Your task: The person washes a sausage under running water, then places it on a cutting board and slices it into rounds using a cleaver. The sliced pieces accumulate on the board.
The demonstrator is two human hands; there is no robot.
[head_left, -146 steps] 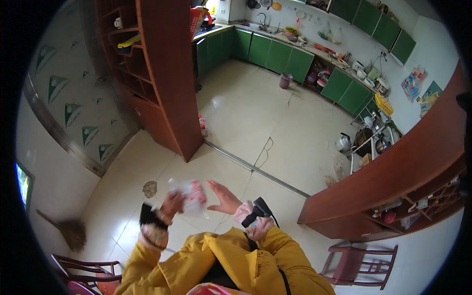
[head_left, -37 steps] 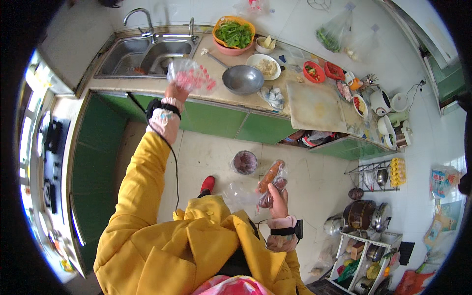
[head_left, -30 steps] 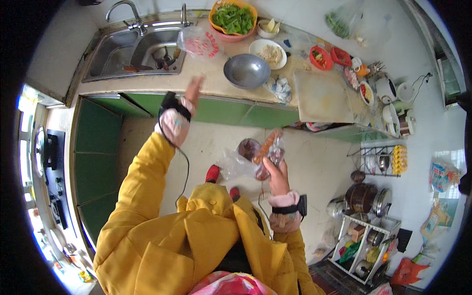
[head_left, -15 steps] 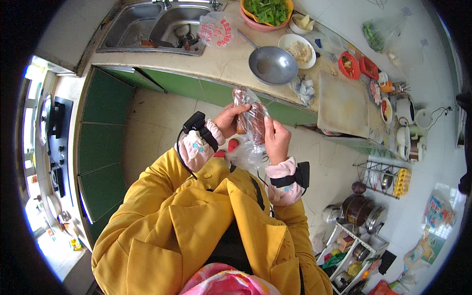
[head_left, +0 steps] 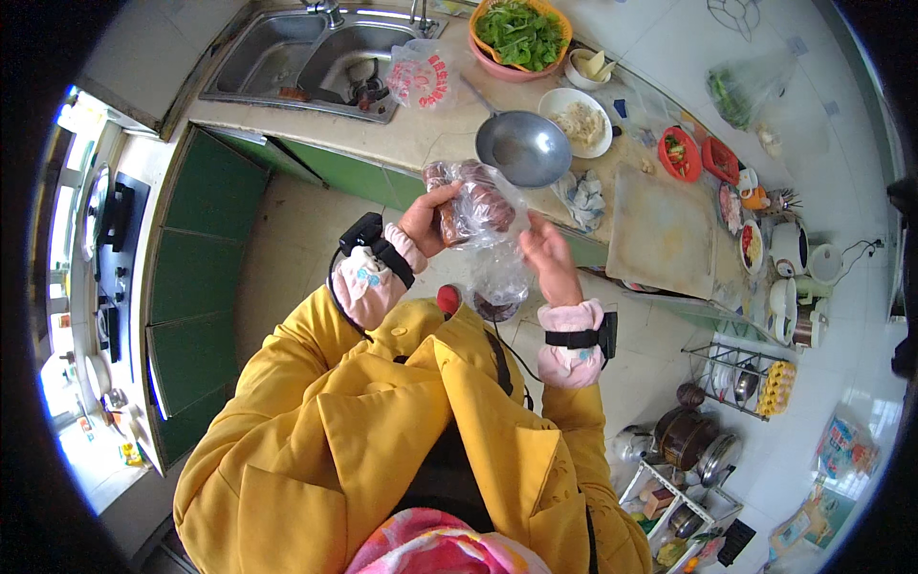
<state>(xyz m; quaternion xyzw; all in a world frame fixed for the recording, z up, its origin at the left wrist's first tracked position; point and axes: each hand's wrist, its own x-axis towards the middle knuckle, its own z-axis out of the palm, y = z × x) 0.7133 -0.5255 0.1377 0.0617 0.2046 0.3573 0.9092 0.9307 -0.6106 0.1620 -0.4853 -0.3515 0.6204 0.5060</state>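
Note:
A clear plastic bag of reddish-brown, sausage-like meat (head_left: 485, 206) is held up in front of the counter. My left hand (head_left: 427, 222) is closed round its left side, thumb on top. Beside the bag's right edge is my right hand (head_left: 550, 256), its fingers stretched out and slightly apart; whether the fingertips touch the plastic is hard to make out. The loose, crumpled end of the bag (head_left: 501, 277) hangs down between my hands.
Behind the bag, a wok (head_left: 523, 149) rests on the counter beside a plate of pale food (head_left: 579, 124) and a cloth (head_left: 581, 199). A cutting board (head_left: 662, 234) lies to the right. A double sink (head_left: 320, 59) is at left, and leafy greens (head_left: 521, 33) fill a basket.
My left hand has raised the bag toward the counter and to the left, tilting it. My right hand has let go of its grip on the plastic and its fingers have opened.

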